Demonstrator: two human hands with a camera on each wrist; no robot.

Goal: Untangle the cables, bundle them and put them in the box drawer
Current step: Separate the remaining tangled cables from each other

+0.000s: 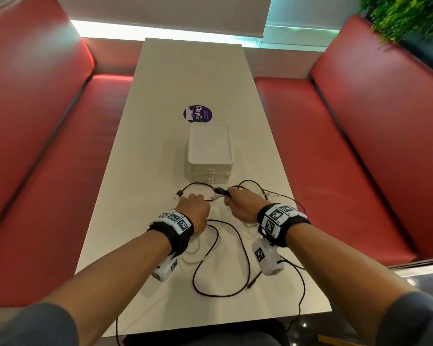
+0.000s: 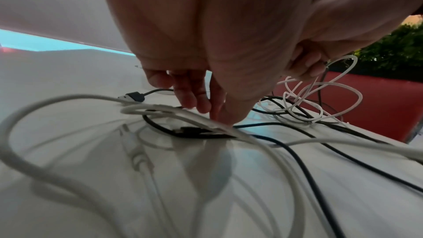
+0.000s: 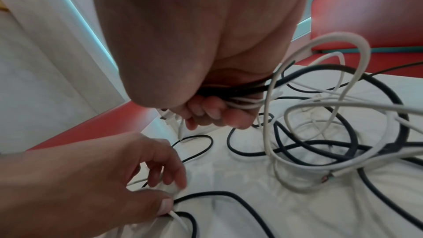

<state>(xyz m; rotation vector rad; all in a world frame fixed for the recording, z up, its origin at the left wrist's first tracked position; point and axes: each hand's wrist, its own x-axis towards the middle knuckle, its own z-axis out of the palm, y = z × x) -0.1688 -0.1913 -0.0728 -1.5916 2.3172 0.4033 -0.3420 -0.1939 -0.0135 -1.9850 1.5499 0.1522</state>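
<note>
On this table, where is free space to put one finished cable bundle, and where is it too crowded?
Bare table lies beyond the purple sticker, and in strips left and right of the drawer box. Crowded: between the box and the near edge, where cables loop around the left hand and right hand.

This looks like a booth in a café or diner. A long white table (image 1: pixel 198 78) runs away from the viewer between two red padded benches, one on the left (image 1: pixel 48 151) and one on the right (image 1: pixel 335 151), each with a tall red back. A round purple sticker (image 1: pixel 198 114) with printed lettering sits mid-table, the sort a shop puts out for customers. A green hedge of leaves (image 1: pixel 405 18) tops the right bench back at the far right. A lit strip (image 1: pixel 160 33) glows along the far wall.
</note>
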